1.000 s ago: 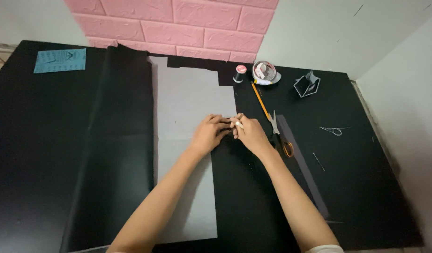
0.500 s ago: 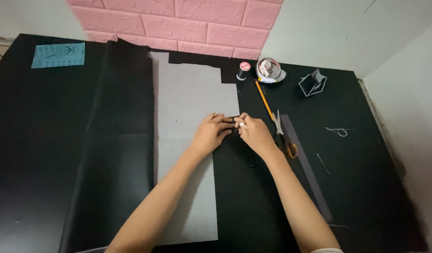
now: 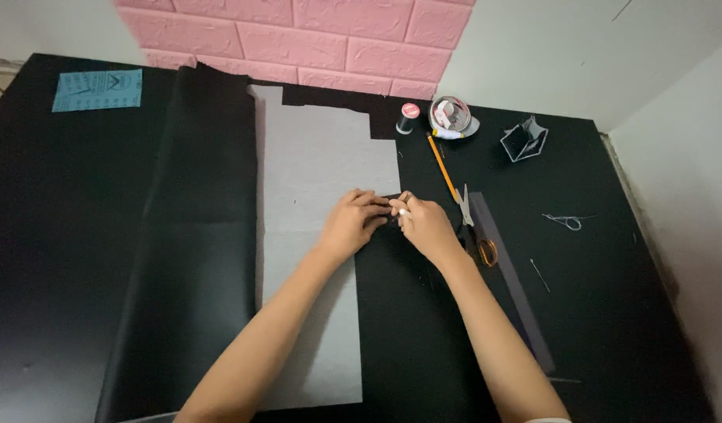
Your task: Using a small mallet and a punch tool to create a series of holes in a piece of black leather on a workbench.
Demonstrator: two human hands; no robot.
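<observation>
left hand point(image 3: 353, 227) flat on grey sheet point(image 3: 314, 164); right hand point(image 3: 427, 227) pinching something small and white, touching left fingertips; sheet's long axis runs away from hands; scissors point(image 3: 472, 227) just right.

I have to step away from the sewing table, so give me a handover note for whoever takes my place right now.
Left hand rests flat on the grey sheet, at its right edge.
Right hand pinches a small white item, too small to tell what, against the left fingertips.
Black fabric lies folded to the left; scissors and pencil to the right.
Done: nothing visibly cut or marked.
Left: cannot tell.
</observation>
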